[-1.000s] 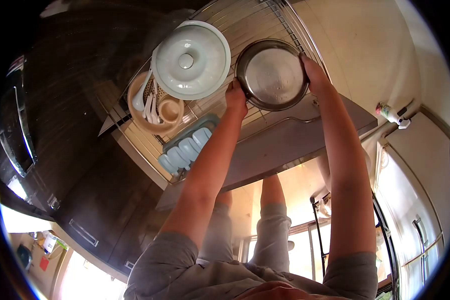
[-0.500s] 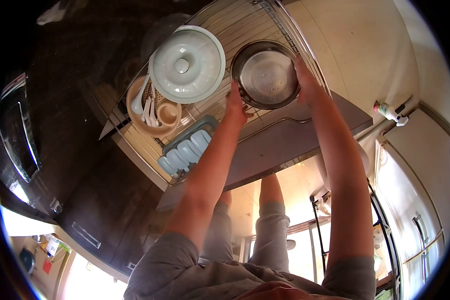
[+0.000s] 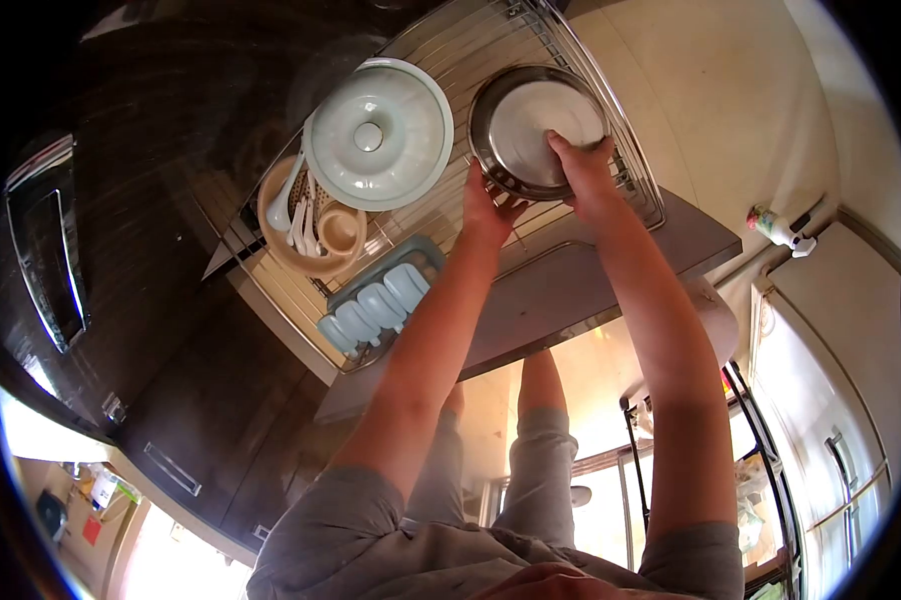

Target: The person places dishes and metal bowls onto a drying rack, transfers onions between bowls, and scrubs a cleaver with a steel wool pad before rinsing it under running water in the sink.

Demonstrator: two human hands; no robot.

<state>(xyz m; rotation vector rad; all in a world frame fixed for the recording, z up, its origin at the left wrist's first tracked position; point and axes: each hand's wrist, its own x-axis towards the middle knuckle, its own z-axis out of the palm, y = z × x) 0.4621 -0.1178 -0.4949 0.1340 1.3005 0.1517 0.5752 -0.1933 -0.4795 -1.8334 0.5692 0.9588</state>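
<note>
A round stainless steel basin (image 3: pixel 533 125) is tilted in the wire drawer rack (image 3: pixel 611 90), between my two hands. My right hand (image 3: pixel 587 172) grips its near right rim, thumb over the inside and fingers behind the edge. On the near left side, my left hand (image 3: pixel 491 205) holds the rim from below, its fingers partly tucked under the metal. To the left of the basin sits a pale green lidded pot (image 3: pixel 381 130), its round knob facing up.
Left of the pot, a beige basket (image 3: pixel 316 262) holds white spoons (image 3: pixel 299 225) and a small cup (image 3: pixel 339 232). Light blue cups (image 3: pixel 379 303) stand in a row on a blue-grey tray (image 3: pixel 416 252). The drawer front (image 3: pixel 531 310) lies nearest my body; a spray bottle (image 3: pixel 779 228) is at right.
The basin has tilted and shifted slightly away from me. My right hand has moved from its right side to the near rim, with the thumb now inside.
</note>
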